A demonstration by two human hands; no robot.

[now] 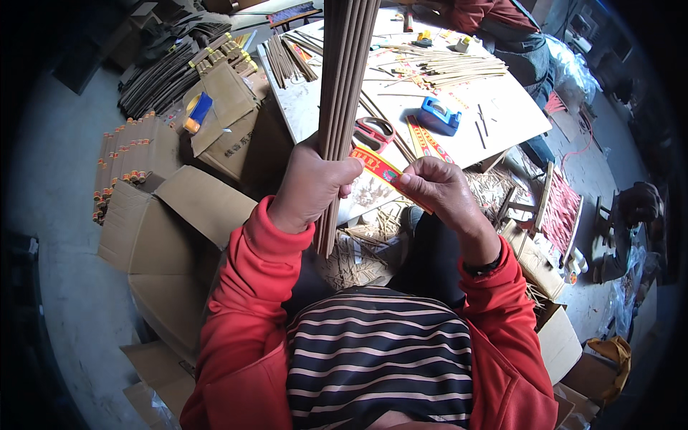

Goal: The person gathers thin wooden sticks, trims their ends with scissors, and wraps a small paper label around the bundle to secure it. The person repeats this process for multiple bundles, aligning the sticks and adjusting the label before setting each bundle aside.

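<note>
The left grip (309, 185), curled, clamps a brown stick bundle (347, 86) reaching above and below it; the right grip (438, 188), thumb to forefinger, pinches a red-and-yellow printed label strip (375, 165) between both.

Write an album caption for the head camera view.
Left hand gripping a bundle of brown sticks, right hand pinching a red-and-yellow strip, at a cluttered white table.

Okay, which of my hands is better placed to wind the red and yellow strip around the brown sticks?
Probably your right hand: it already pinches the strip, which runs toward the sticks. Your left hand is occupied, gripping the bundle near its lower end.
</note>
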